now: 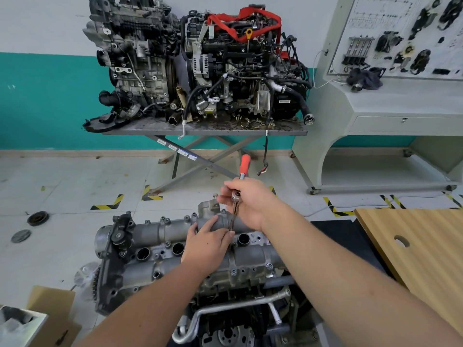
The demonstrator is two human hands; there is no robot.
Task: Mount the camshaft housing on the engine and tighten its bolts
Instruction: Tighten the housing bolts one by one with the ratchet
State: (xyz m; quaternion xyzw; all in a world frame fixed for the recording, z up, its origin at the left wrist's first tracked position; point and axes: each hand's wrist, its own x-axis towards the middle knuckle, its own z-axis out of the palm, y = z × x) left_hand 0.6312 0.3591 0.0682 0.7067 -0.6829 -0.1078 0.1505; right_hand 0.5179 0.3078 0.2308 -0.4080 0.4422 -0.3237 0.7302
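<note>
The grey camshaft housing [165,231] lies on top of the engine [225,309] in the lower middle of the head view. Several bolts [233,271] sit along its edges. My right hand [250,204] grips the head of a ratchet with a red handle [244,164]; its long extension [234,219] runs down to the middle of the housing. My left hand [208,244] rests on the housing with its fingertips against the lower end of the extension. The socket tip is hidden behind my left hand.
Two other engines [195,63] stand on a scissor table beyond. A grey training console [390,96] is at the right. A wooden board with a hole [413,246] lies to my right, a cardboard box [47,316] at lower left. Round parts [37,218] lie on the floor.
</note>
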